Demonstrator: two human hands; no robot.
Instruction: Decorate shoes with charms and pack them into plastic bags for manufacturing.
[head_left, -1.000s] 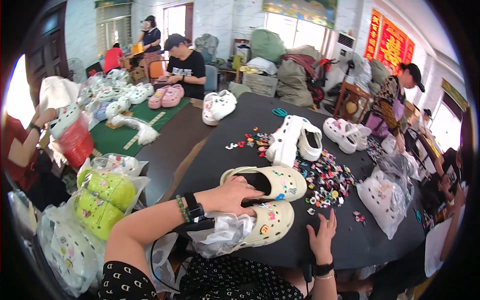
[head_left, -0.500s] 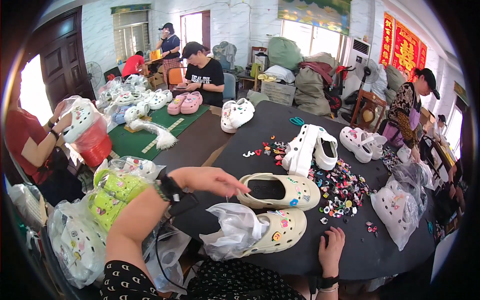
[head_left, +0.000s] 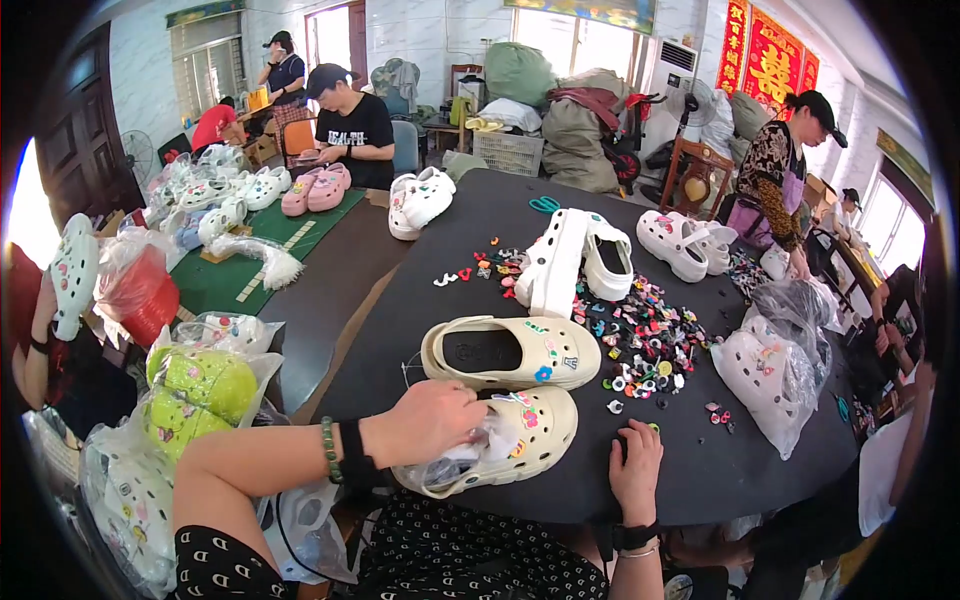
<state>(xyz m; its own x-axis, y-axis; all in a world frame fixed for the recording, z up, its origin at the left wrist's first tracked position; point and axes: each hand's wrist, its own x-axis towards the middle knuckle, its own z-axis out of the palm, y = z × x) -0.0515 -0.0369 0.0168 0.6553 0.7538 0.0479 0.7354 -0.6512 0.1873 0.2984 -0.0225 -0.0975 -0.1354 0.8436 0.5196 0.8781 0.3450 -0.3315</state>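
Two cream clogs with colourful charms lie side by side on the black table in front of me. Over the opening of the nearer clog [head_left: 545, 440], my left hand [head_left: 428, 425] has its fingers curled down onto a crumpled clear plastic bag [head_left: 495, 438]. Most of that bag is tucked inside the shoe, and my fingertips are partly hidden there. Just beyond, the farther clog [head_left: 575, 350] stands with its dark insole showing. My right hand [head_left: 637, 470] rests on the table to the right of the shoes, its fingers stretched out and holding nothing.
Loose shoe charms [head_left: 650, 335] are heaped beyond the clogs. Near them stand white clogs [head_left: 570, 262], teal scissors [head_left: 545, 205] and a bagged white clog [head_left: 765, 370]. Bagged green clogs [head_left: 200, 390] crowd my left side. Several people work around the room.
My left hand has come down from above the farther clog to the nearer one. The plastic bag, which bulged out of the shoe, is now pressed into it. My right hand stays on the table.
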